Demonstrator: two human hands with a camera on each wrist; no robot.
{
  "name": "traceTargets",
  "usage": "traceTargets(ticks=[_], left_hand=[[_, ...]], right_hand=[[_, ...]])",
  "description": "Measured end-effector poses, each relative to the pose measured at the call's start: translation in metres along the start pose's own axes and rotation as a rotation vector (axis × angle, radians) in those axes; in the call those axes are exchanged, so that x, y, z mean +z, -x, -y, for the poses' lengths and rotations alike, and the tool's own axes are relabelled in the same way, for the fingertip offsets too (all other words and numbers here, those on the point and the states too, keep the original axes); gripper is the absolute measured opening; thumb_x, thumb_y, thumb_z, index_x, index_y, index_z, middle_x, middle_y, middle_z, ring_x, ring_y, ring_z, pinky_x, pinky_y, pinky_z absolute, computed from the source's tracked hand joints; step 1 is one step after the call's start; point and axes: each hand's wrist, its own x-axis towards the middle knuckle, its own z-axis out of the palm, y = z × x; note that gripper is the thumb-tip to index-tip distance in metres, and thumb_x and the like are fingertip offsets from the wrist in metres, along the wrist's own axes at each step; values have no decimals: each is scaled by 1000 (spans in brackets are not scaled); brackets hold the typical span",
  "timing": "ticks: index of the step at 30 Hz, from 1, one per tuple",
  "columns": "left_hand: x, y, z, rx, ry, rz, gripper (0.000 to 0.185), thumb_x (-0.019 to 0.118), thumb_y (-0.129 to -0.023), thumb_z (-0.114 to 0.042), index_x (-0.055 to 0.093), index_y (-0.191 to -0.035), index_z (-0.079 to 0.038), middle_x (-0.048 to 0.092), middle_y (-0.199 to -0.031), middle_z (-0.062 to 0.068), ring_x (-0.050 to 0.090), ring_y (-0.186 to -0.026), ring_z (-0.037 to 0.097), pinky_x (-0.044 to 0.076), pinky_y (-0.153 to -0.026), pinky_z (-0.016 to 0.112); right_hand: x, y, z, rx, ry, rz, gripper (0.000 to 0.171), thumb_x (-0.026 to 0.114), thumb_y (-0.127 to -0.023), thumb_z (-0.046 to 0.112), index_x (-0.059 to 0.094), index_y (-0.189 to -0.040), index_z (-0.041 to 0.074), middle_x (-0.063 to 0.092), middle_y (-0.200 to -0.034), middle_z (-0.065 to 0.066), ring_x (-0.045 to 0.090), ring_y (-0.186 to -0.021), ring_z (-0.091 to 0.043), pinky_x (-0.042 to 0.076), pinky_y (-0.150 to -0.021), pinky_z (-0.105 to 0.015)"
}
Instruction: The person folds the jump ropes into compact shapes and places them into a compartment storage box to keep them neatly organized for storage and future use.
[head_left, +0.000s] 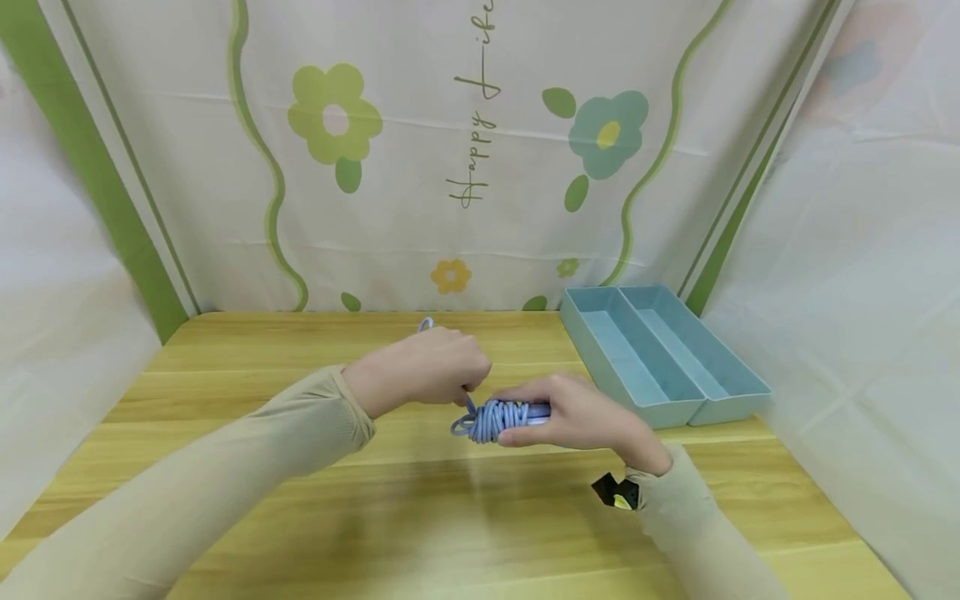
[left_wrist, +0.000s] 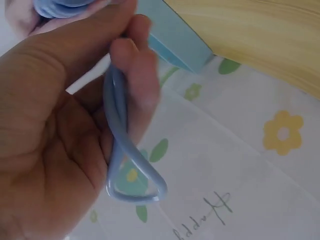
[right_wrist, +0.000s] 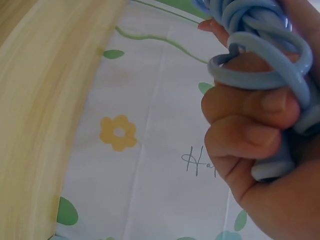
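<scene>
Over the middle of the table, a blue jump rope is held with its cord wound in many turns around its handles. My right hand grips the bundle from the right, thumb in front. In the right wrist view, fingers curl round the jump rope's handles, and a loose cord loop lies across them. My left hand is just left of the bundle and pinches the cord's free end. That end hangs as a doubled loop out of the left fist in the left wrist view.
Two light-blue trays stand side by side at the table's back right. A white curtain with flowers and lettering rises behind the wooden table, and more curtain hangs on both sides. A small black object sits by the right cuff.
</scene>
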Motion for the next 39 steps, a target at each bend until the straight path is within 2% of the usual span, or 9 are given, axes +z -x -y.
traceTargets(ticks=[3,8,14,18,22,25,30,33,39], left_hand=[[-5,-7,-8,-47,-122,24,44,85,-79,-23,45,-62,-20,35,-57,-8,30,-52,7,28,-46,22],[-9,-17,-19,-118,-218,15,31,74,-83,-6,50,-68,-18,40,-61,-5,32,-53,10,31,-44,25],[-10,-24,-27,-249,-205,-91,15,72,-88,-9,65,-78,-17,54,-66,-2,43,-54,10,42,-46,28],[-8,-24,-29,-334,-114,-182,10,74,-87,-11,68,-80,-15,58,-69,0,49,-55,12,46,-44,32],[-4,-21,-32,-413,48,-319,19,64,-88,0,63,-73,-12,55,-64,1,45,-52,13,42,-39,30],[3,-20,-34,-428,186,-465,25,58,-89,6,60,-71,-10,52,-61,1,42,-49,11,38,-38,26],[21,-19,-35,-320,357,-745,16,59,-95,4,74,-95,-2,67,-74,7,54,-54,10,45,-47,20],[31,-18,-35,-259,412,-870,23,62,-96,-1,71,-117,2,72,-89,12,60,-57,10,48,-52,20],[46,-15,-34,-235,535,-1069,26,69,-93,-4,69,-118,3,73,-94,10,60,-63,8,48,-54,19]], right_hand=[[2,-2,2,26,105,-36,43,70,-88,53,70,-122,26,66,-87,20,61,-68,-2,51,-58,-25],[7,-5,3,52,268,-104,45,66,-88,58,71,-119,26,64,-85,20,57,-64,0,48,-55,-24],[9,-7,1,163,408,-224,50,65,-86,62,68,-125,31,59,-75,15,51,-59,-3,42,-48,-26],[8,-7,-1,254,408,-314,52,67,-86,61,66,-130,33,58,-71,12,50,-57,-7,40,-46,-29],[8,-7,-2,308,381,-437,49,67,-86,60,69,-126,30,59,-71,9,51,-56,-10,40,-44,-31],[7,-7,-4,335,382,-546,48,68,-87,58,70,-123,27,60,-71,4,51,-55,-12,39,-42,-31],[5,-6,-9,334,271,-662,50,68,-89,55,69,-126,21,65,-79,-1,53,-55,-13,42,-44,-32],[4,-4,-8,326,171,-699,49,67,-89,54,67,-128,23,66,-81,-1,53,-55,-15,44,-45,-34],[2,-4,-3,288,-12,-731,40,69,-89,50,66,-126,34,64,-81,-2,53,-50,-19,46,-40,-34]])
